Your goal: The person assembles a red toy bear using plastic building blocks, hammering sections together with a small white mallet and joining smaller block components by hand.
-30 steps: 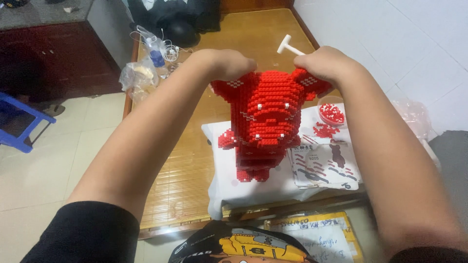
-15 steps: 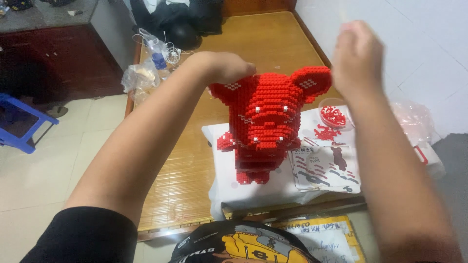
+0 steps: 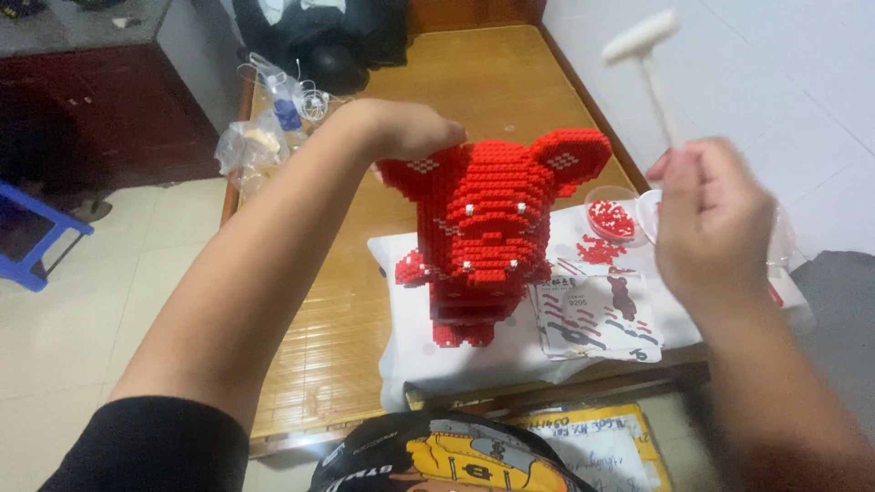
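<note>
A red pig (image 3: 492, 228) built of small bricks stands upright on a white cloth (image 3: 474, 364) on a bamboo-topped table. My left hand (image 3: 410, 132) rests on the back of the pig's head, by its left ear. Off to the right and apart from the pig, my right hand (image 3: 711, 219) is raised and grips the handle of a small white hammer (image 3: 649, 64), whose head points up toward the wall.
A clear dish of red bricks (image 3: 612, 217) and loose red bricks lie right of the pig. A printed instruction sheet (image 3: 597, 314) lies at the cloth's front. Plastic bags (image 3: 264, 137) sit at the table's far left. A blue stool (image 3: 36, 246) stands on the floor.
My right hand left the pig's right ear, picked up the white hammer from behind it and pulled back to the right. My left hand stayed on the pig.
</note>
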